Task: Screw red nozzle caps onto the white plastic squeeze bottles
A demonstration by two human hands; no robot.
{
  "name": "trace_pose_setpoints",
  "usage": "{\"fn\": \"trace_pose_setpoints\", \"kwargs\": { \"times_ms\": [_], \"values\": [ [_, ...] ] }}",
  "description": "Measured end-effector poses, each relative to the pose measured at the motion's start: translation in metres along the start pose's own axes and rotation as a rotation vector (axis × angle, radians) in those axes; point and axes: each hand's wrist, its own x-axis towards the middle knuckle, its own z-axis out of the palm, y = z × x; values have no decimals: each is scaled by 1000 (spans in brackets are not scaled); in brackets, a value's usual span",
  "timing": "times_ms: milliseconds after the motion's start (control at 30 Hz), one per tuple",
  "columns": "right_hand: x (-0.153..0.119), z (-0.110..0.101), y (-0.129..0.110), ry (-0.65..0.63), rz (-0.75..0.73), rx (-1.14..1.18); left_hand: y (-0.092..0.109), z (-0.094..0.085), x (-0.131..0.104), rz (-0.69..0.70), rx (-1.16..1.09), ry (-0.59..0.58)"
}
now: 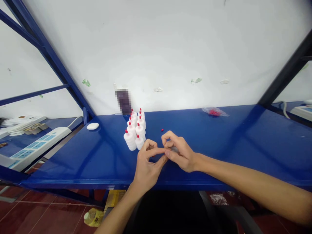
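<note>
Small bottle (pixel 173 149) pinched between right hand (pixel 181 154) and left hand (pixel 148 162) fingertips, just right of capped bottles (pixel 135 130); loose red cap (pixel 162 130) behind, cap bag (pixel 214 112) far right.

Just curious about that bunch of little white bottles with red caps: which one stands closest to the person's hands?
The front bottle on the cluster's right side, beside the left hand. It looks shorter than its front-row neighbour, and the other bottles stand behind them.

no legible text anywhere
</note>
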Motion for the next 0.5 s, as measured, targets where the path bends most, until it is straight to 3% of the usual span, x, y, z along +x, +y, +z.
{"fn": "trace_pose_setpoints", "kwargs": {
  "times_ms": [167,300,400,500],
  "values": [
    [1,0,-6,-14,78,-2,3,-2,-3,-5,-10,-98],
    [2,0,-8,-3,60,-16,4,0,-3,13,50,-124],
    [4,-2,-1,22,-9,-66,4,-3,0,62,157,-87],
    [7,-10,9,35,-13,-153,3,-20,9,158,324,27]
  ]
}}
